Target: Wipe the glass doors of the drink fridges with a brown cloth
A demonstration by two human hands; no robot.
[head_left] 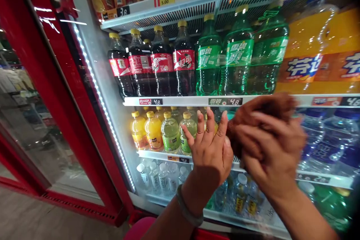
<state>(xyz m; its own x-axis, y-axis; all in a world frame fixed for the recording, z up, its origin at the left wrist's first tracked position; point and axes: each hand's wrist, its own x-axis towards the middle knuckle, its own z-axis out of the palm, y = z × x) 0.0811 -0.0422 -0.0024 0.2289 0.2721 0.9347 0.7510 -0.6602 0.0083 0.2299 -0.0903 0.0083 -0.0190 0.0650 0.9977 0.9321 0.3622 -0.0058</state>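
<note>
My left hand (209,152), with a grey band on the wrist, is raised palm-forward before the shelves. Its fingers are spread and nothing shows in them. Just to its right, my right hand (277,153) is closed around a bunched brown cloth (261,114). The cloth hangs in front of the shelf's white price rail (182,101), and I cannot tell whether it touches the rail. Past my left fingertips stand bottles of green juice (170,135) and orange juice (153,133).
Cola bottles (160,63), green soda bottles (208,60) and large orange soda bottles (300,48) line the shelf above. Water bottles (163,176) fill the lower shelf. The fridge's red door (64,101) stands at the left, beside a lit strip (98,93).
</note>
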